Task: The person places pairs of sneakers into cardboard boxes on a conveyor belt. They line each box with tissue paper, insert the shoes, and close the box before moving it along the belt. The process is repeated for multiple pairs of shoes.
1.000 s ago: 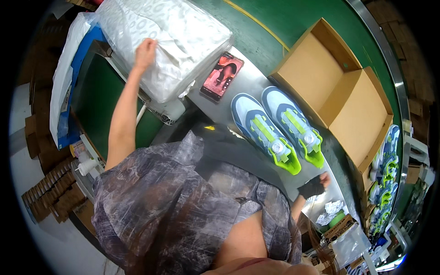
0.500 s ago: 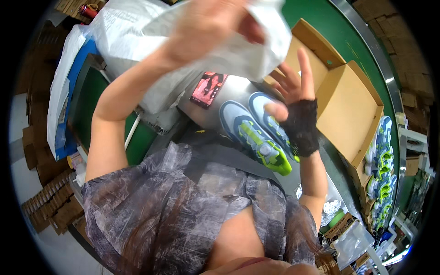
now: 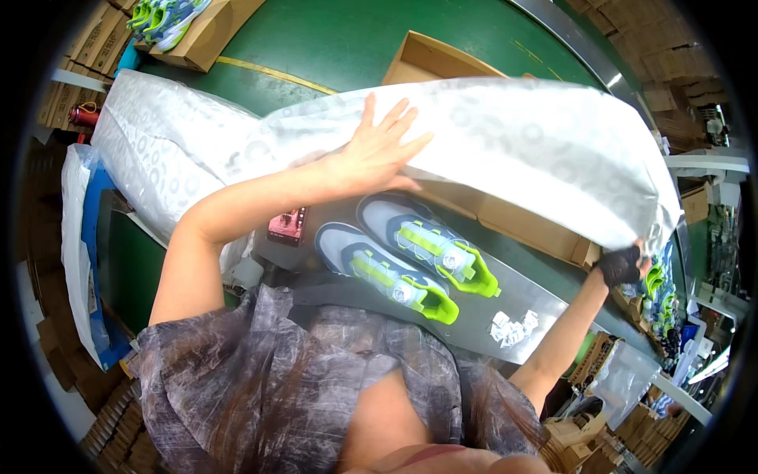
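Observation:
A long sheet of white wrapping paper [image 3: 537, 150] with a faint grey ring pattern spreads across in front of me, partly over an open cardboard shoe box [image 3: 442, 59]. My left hand [image 3: 379, 150] lies against the paper near its middle, fingers spread. At the paper's right end, my right hand [image 3: 628, 265], in a black fingerless glove, pinches its near corner. Between my arms, a pair of light blue sneakers rests on a grey metal surface: a near sneaker [image 3: 367, 261] and a far sneaker [image 3: 414, 229], both with bright green heels.
A phone [image 3: 287, 227] with a lit screen lies left of the sneakers. Small white packets [image 3: 513, 328] sit to their right. More paper [image 3: 166, 126] is bunched at the left. Another carton [image 3: 201, 35] with sneakers stands far left on the green table [image 3: 332, 39].
The bunched paper has been drawn out rightward over the box. My right hand has moved right and now grips its corner; my left hand has come down flat on it.

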Tool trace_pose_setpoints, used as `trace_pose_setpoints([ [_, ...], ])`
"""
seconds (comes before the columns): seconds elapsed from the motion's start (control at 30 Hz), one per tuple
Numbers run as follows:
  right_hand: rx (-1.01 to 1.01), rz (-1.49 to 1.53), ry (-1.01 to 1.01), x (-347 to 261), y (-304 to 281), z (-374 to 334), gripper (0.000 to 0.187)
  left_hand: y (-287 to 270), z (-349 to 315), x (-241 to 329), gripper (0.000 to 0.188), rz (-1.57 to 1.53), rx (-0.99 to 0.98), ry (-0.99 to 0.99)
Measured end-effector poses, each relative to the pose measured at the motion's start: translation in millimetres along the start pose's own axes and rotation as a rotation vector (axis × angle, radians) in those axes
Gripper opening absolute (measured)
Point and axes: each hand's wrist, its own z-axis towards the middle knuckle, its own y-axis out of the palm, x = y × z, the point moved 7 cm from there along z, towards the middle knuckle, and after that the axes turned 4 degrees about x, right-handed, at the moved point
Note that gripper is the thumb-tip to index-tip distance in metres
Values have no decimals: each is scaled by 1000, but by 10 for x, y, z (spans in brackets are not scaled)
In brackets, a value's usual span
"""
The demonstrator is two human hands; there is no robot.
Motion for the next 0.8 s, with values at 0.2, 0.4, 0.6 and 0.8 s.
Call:
trace_pose_setpoints([
  [0.2,150,-292,-146,198,-640,456,53,98,32,-198,50,76,-242,-76],
  [0.4,126,6,-54,-193,-173,452,50,-1252,786,-744,14,303,194,-158],
  [0.6,150,-656,-390,-104,-568,578,50,-677,208,-326,10,116,162,220],
  [0.8,-316,-1151,-929,-823,481,-648,61,294,-85,-322,10,-20,1,193],
])
